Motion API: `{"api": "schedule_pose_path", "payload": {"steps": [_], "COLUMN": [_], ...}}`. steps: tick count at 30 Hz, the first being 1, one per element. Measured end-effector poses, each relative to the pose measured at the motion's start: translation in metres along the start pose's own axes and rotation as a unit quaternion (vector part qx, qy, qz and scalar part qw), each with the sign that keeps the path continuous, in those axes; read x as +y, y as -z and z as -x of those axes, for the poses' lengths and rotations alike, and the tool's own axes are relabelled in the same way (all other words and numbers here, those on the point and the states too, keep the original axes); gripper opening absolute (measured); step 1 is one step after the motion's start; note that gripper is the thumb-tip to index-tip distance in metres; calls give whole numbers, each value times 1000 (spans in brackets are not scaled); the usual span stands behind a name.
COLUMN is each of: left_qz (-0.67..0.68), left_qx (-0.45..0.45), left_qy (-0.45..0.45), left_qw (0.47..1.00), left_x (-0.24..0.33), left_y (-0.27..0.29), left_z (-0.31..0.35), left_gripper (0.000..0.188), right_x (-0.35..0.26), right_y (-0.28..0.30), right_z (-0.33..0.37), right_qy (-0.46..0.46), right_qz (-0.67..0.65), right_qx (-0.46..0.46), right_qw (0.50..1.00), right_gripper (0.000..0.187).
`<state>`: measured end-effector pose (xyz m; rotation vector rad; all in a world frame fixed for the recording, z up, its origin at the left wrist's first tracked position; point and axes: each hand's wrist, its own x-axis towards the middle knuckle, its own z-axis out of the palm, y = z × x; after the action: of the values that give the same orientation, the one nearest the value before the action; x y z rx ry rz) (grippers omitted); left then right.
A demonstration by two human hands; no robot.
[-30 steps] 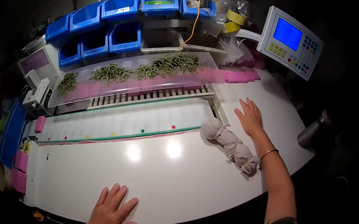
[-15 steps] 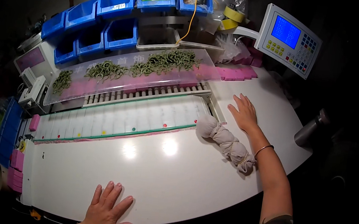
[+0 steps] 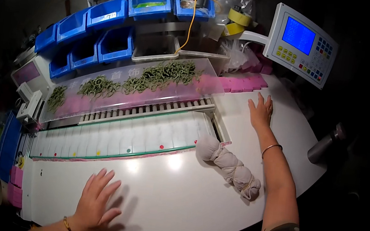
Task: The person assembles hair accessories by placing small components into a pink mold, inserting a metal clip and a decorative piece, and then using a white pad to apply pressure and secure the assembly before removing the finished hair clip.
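My left hand (image 3: 96,199) hovers over the front of the white table (image 3: 158,210), its fingers apart and its shadow falling beside it. Nothing is in it. Farther back on the right, my right hand (image 3: 260,111) lies at the tabletop with fingers spread, holding nothing, just in front of a row of pink blocks (image 3: 243,83). A tied roll of pale grey cloth (image 3: 232,167) rests left of my right forearm. Left of the cloth stretches a long row of white strips (image 3: 116,143) with a green edge and small coloured dots.
A clear sloping cover (image 3: 121,100) carries several piles of green rings (image 3: 164,76). Blue bins (image 3: 107,14) hang in rows behind it. A control panel (image 3: 302,44) with a lit blue screen stands at back right; a dark bottle (image 3: 327,144) is near the table's right edge.
My left hand has lifted off the table and shifted slightly left. My right hand has reached farther back and a little right. The whole view has shifted somewhat.
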<state>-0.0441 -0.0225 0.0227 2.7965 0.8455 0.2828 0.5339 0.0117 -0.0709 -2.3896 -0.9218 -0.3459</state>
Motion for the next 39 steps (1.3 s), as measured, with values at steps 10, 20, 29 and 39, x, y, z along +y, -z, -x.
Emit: {"api": "schedule_pose_path", "payload": {"steps": [10,20,29,39], "left_qz": [181,6,-69,-16], "left_qx": [45,157,258,36], "left_qy": [-212,-120,-128,-220], "left_qw": [959,980,955,975], "left_x": [68,89,86,133], "left_y": [-68,-156,-170,-142], "left_z": [-288,-478,-501,-435], "left_gripper": [56,50,41,35], "right_x": [35,52,36,65], "right_y": [-13,-53,-41,31], "right_z": [-61,-127,-141,-42], "right_qy": [-48,50,81,98], "right_qz": [5,-18,-55,69], "right_qx": [3,54,-35,53], "right_qw": [999,997,995,991], "right_gripper": [62,60,46,37]}}
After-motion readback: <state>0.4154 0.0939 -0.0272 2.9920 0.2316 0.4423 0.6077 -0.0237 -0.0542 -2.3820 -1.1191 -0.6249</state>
